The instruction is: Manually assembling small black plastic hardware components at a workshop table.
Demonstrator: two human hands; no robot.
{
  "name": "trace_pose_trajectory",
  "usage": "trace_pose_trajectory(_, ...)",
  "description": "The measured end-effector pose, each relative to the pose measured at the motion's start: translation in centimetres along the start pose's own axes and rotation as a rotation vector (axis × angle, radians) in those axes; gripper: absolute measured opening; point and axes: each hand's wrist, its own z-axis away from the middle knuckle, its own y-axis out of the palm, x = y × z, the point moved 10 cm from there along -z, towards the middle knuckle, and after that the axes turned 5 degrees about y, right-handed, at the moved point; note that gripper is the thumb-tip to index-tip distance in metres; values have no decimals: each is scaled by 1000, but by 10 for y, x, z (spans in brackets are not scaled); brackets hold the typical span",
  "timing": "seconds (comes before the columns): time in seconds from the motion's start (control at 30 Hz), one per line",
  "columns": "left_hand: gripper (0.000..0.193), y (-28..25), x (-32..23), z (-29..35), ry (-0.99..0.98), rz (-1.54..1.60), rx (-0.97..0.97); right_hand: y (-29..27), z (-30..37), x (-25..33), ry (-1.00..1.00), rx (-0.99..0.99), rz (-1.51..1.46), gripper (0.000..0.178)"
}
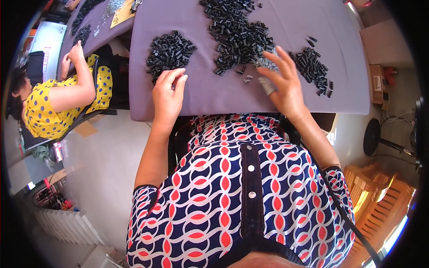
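My left hand (168,93) is at the near edge of a pile of small black cylindrical parts (169,51). Its fingers and thumb are closed together, and what they may hold is too small to tell. With fingers spread, my right hand (286,87) hovers by a heap of small silver metal pieces (264,61); a grey wrap (267,85) covers part of its thumb. Between the hands, a few loose silver pieces (248,79) lie on the cloth. A large heap of black parts (232,33) spreads beyond them, and a smaller black group (310,67) lies to the right.
A purple-grey cloth (205,98) covers the table. At the left a person in a yellow dotted top (49,100) works at another table (100,33). A cardboard box (377,85), a black round-based stand (372,137) and wooden furniture (380,201) are at the right.
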Motion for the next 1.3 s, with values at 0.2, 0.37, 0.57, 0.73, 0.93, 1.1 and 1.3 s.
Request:
trace_pose_trajectory(0.2, 14, -26, 7, 4, -81, 47, -119, 22, -16, 24, -84, 72, -37, 44)
trace_pose_trajectory(0.37, 12, 9, -48, 12, 211, 32, 21, 27, -3, 9, -35, 140, 72, 46)
trace_pose_trajectory(0.57, 13, 12, -35, 0, 170, 19, 9, 18, 11, 1, 21, 153, 124, 49)
trace_pose_trajectory(0.73, 13, -13, -15, 4, 87, -2, -40, 15, 16, 3, 23, 135, 60, 56)
trace_pose_trajectory(0.93, 13, -31, 5, 22, -36, -23, -86, 23, 18, -2, -1, 183, 82, 47)
trace_pose_trajectory(1.1, 14, -28, 8, 26, -42, -30, -75, 27, 20, 5, -17, 224, 60, 43)
trace_pose_trajectory(1.3, 13, -39, 15, 23, -74, -29, -90, 16, 29, -6, 18, 197, -41, 50)
